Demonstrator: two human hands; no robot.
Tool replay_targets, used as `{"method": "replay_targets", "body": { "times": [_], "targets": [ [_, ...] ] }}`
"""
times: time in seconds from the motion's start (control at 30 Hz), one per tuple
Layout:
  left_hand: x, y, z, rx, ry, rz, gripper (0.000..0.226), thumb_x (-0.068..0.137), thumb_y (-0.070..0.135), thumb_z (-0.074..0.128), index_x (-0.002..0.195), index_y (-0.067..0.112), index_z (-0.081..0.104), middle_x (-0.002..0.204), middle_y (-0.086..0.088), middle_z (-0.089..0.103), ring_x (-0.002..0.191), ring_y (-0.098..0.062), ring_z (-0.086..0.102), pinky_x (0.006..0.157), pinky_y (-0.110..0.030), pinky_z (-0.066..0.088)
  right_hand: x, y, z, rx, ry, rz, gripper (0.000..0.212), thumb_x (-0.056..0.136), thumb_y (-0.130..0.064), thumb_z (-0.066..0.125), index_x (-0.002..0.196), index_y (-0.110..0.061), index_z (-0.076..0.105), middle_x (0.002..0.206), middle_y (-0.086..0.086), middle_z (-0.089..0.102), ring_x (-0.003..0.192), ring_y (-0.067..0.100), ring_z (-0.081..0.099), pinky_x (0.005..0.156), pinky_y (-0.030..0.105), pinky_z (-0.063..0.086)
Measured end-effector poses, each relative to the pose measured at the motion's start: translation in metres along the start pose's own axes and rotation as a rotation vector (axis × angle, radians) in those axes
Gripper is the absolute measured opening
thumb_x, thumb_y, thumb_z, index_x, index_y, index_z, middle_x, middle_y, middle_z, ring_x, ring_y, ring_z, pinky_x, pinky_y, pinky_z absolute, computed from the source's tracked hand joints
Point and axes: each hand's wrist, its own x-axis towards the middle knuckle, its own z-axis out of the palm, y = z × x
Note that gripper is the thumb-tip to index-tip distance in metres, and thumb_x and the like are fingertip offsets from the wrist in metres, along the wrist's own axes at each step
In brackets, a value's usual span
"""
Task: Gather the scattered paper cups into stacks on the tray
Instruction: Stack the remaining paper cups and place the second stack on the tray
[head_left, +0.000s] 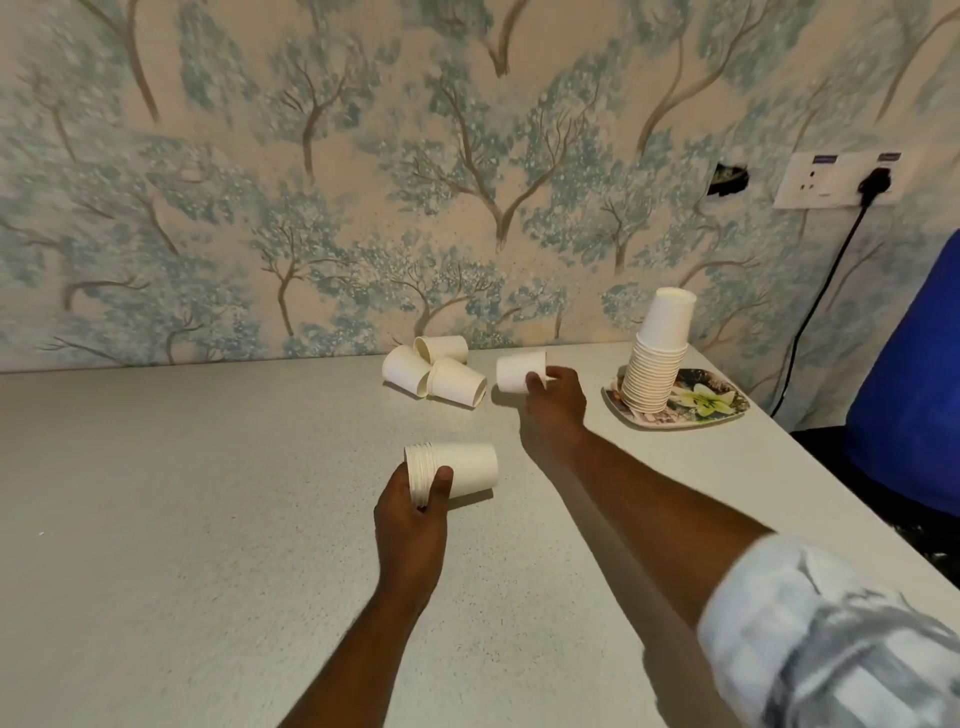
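Observation:
My left hand grips a short nested stack of white paper cups, held sideways just above the table's middle. Farther back, my right hand holds a single white cup on its side, its fingers curled round it. Three loose cups lie on their sides in a heap by the wall, left of that cup. A tall upside-down stack of cups stands on the flowered tray at the right.
The grey speckled table meets a tree-patterned wall at the back. Its right edge runs diagonally past the tray. A blue chair stands beyond that edge. A wall socket with a black plug and cable hangs above the tray.

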Motion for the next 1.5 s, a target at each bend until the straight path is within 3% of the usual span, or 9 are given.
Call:
{"method": "replay_targets", "body": {
  "times": [0.1,0.27,0.4,0.5,0.67,0.97,1.17,1.37,1.5],
  "targets": [
    [-0.004,0.006,-0.009,-0.093,-0.058,-0.040,0.052,0.085,0.038,0.068,0.130,0.014,0.058,0.121,-0.008,0.067,0.115,-0.024,0.066,0.098,-0.050,0.057,-0.027,0.006,-0.030,0.088,-0.039,0.079,0.018,0.104,-0.025,0.054,0.120,-0.019,0.058,0.125,0.014,0.059,0.112,0.032,0.061,0.098,0.053,0.054],
    [-0.021,0.021,-0.012,-0.263,-0.122,-0.139,0.053,0.079,0.032,0.071,0.128,0.014,0.059,0.124,-0.014,0.066,0.118,-0.032,0.064,0.102,-0.056,0.052,-0.083,0.005,-0.098,0.160,-0.434,0.282,0.032,0.090,-0.043,0.073,0.110,-0.025,0.055,0.121,0.016,0.054,0.110,0.038,0.062,0.080,0.061,0.060],
    [-0.054,0.030,-0.006,-0.343,-0.174,-0.201,0.045,0.079,0.027,0.073,0.122,0.016,0.063,0.122,-0.014,0.068,0.115,-0.032,0.067,0.095,-0.047,0.058,-0.122,-0.003,-0.147,-0.340,-0.609,-0.090,0.045,0.080,-0.028,0.085,0.104,-0.027,0.047,0.106,0.006,0.058,0.079,0.012,0.068,0.052,0.019,0.055],
    [-0.078,0.034,-0.003,-0.332,-0.187,-0.207,0.043,0.084,0.023,0.073,0.124,0.017,0.061,0.120,-0.011,0.069,0.111,-0.029,0.069,0.088,-0.040,0.061,-0.136,-0.002,-0.165,-0.626,-0.643,-0.379,0.052,0.079,-0.022,0.084,0.109,-0.023,0.041,0.109,0.002,0.053,0.093,0.017,0.060,0.064,0.021,0.052],
    [-0.107,0.049,-0.021,-0.276,-0.170,-0.164,0.035,0.093,0.013,0.067,0.127,0.013,0.059,0.114,-0.007,0.069,0.098,-0.020,0.071,0.068,-0.022,0.060,-0.155,-0.008,-0.189,-0.594,-0.704,-0.519,0.082,0.069,-0.016,0.088,0.129,-0.028,0.033,0.132,-0.001,0.039,0.114,0.016,0.051,0.082,0.022,0.053],
    [-0.139,0.066,-0.039,-0.178,-0.213,-0.040,0.029,0.095,0.016,0.064,0.124,0.010,0.061,0.114,-0.009,0.070,0.103,-0.023,0.070,0.073,-0.022,0.060,-0.192,-0.013,-0.196,-0.441,-0.736,-0.515,0.070,0.070,-0.010,0.085,0.126,-0.024,0.047,0.122,-0.004,0.055,0.115,0.014,0.058,0.082,0.027,0.060],
    [-0.150,0.075,-0.030,-0.128,-0.298,-0.027,0.038,0.090,0.027,0.069,0.125,0.013,0.061,0.116,-0.011,0.070,0.104,-0.026,0.071,0.084,-0.038,0.062,-0.212,-0.006,-0.185,-0.288,-0.714,-0.444,0.064,0.077,-0.002,0.081,0.128,-0.022,0.047,0.123,-0.001,0.053,0.114,0.019,0.059,0.081,0.031,0.062],
    [-0.157,0.069,-0.013,-0.190,-0.254,-0.072,0.041,0.087,0.017,0.077,0.123,0.020,0.059,0.109,-0.005,0.071,0.089,-0.014,0.075,0.067,-0.022,0.059,-0.213,-0.006,-0.172,-0.200,-0.737,-0.328,0.059,0.082,0.001,0.072,0.131,-0.018,0.045,0.126,0.005,0.051,0.118,0.027,0.057,0.088,0.039,0.062],
    [-0.147,0.065,-0.016,-0.151,-0.262,-0.053,0.045,0.088,0.015,0.075,0.127,0.019,0.054,0.110,-0.002,0.067,0.088,-0.009,0.073,0.065,-0.016,0.057,-0.203,-0.005,-0.166,-0.177,-0.797,-0.296,0.066,0.072,-0.013,0.067,0.135,-0.017,0.045,0.131,0.007,0.051,0.117,0.024,0.057,0.079,0.030,0.060]
  ]
}}
